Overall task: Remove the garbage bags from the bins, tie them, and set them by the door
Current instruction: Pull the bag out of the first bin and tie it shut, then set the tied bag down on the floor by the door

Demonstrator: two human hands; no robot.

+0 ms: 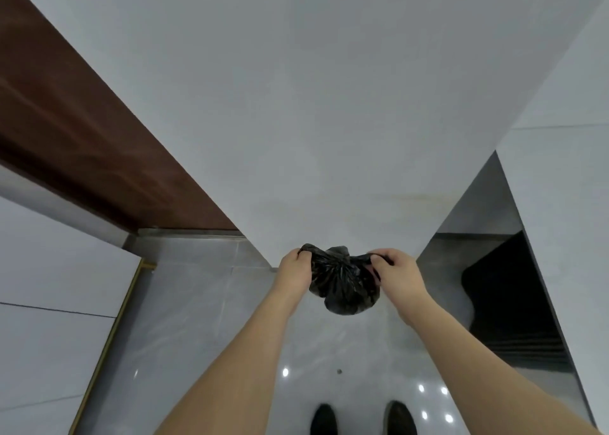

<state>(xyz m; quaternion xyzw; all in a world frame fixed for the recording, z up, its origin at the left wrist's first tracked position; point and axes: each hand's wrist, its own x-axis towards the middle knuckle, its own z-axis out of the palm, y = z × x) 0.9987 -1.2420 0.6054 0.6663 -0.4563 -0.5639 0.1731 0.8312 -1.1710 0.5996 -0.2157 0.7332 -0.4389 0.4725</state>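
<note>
Garbage bag (pixel 342 279) hangs above the floor (pixel 204 319), held between left hand (pixel 294 269) and right hand (pixel 397 271). Wall (pixel 313 105) stands just beyond it. Door (pixel 75 131) lies far left. Recess (pixel 504 289) opens right. Shoes (pixel 362 418) stand near, below the bag.

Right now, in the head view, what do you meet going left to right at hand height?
Gold strip → left hand gripping → black bag → right hand gripping → dark opening.
</note>
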